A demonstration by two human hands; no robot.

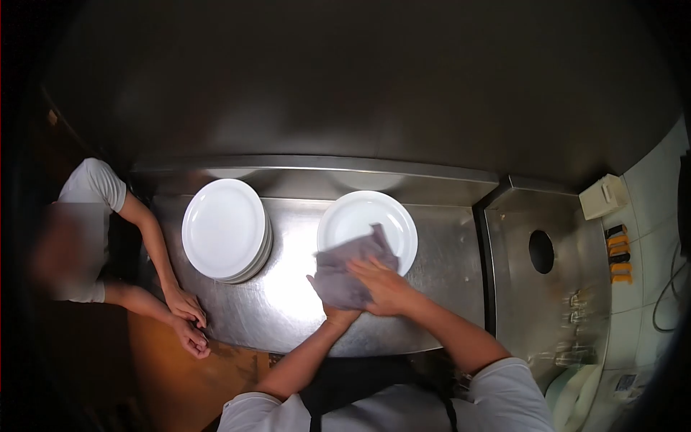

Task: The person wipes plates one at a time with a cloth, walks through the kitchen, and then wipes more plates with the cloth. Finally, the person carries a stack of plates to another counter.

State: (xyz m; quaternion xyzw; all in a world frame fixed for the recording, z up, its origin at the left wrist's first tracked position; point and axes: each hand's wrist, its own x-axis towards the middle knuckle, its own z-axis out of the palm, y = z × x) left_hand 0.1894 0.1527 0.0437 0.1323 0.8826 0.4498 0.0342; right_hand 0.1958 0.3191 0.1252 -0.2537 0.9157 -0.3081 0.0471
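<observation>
A: Where is the cloth [332, 281]?
B: Bunched between the person's two hands, its upper corner overlapping the near part of the white plate [353, 216] on the steel tabletop [446, 252].

A: What could go wrong there?
B: I'd worry about the loose corner: if it catches the rim under a sideways pull, the plate could slide on the smooth metal. No hand visibly steadies its far side.

A: And the stack of plates [223, 227]?
B: It stands to the left, apart from that plate, leaning slightly in this view. A wide swing of the left elbow, or a bump from the co-worker's hands [188, 317] by the tabletop's edge, might shift it.

A: How are the person's arms set?
B: Both reach forward from the near edge, elbows bent and out, forearms converging. The right hand [383, 286] lies over the cloth, palm down, fingers pointing left; the left hand [341, 315] comes in from below, partly covered.

A: And each grip?
B: The right's fingers are extended across the fabric, but I can't tell whether its thumb pinches. The left's closure is hidden, so I can't tell that either.
</observation>
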